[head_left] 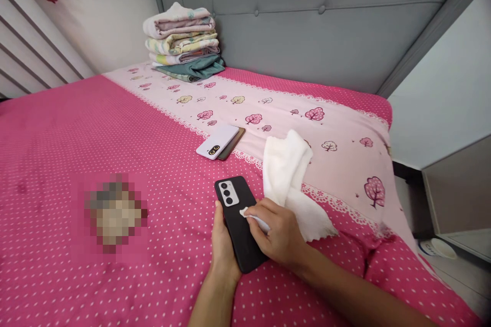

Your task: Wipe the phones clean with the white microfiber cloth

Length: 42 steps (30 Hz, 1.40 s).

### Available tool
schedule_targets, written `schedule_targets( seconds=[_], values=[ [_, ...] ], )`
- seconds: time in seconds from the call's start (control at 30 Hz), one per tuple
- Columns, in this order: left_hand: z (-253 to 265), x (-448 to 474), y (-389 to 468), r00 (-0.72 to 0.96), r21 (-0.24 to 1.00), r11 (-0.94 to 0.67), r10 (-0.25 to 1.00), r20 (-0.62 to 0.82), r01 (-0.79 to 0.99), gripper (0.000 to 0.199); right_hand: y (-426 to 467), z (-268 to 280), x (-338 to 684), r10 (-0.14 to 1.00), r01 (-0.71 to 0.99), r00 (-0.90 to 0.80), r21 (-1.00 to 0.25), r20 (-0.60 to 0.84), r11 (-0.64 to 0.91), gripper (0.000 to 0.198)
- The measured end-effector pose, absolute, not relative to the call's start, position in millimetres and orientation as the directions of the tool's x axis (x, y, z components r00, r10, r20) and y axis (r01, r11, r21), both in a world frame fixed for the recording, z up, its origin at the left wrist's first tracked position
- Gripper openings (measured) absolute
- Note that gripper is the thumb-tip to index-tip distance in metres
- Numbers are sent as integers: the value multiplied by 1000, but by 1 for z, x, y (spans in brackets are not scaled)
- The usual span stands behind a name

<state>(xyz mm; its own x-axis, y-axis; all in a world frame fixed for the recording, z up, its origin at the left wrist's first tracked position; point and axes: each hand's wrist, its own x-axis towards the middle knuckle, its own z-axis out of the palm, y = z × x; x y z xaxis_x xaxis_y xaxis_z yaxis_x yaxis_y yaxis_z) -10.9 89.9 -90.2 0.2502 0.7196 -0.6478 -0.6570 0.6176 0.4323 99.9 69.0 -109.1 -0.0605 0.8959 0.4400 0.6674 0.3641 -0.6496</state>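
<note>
My left hand is closed around the lower left side of a black smartphone, its back and pale camera block facing up. Pinched in my right hand is a white cloth, its tip against the phone's back. A larger white cloth lies behind that hand; whether both are one piece is hidden by my fingers. Beyond the black phone, a pale lilac phone rests partly on top of a darker phone.
Pink dotted bedding with a tree-printed band covers the bed. Folded fabrics are stacked against the grey headboard. A blurred-out object lies at left. Beyond the right edge, a white tub is on the floor.
</note>
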Motion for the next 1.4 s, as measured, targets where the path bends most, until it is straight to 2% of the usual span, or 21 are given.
schedule_targets(
  seconds=[1.4],
  values=[
    [-92, -11, 90, 239, 432, 612, 719, -653, -662, 49, 70, -110, 101, 894, 671, -67, -642, 444, 369, 18]
  ],
)
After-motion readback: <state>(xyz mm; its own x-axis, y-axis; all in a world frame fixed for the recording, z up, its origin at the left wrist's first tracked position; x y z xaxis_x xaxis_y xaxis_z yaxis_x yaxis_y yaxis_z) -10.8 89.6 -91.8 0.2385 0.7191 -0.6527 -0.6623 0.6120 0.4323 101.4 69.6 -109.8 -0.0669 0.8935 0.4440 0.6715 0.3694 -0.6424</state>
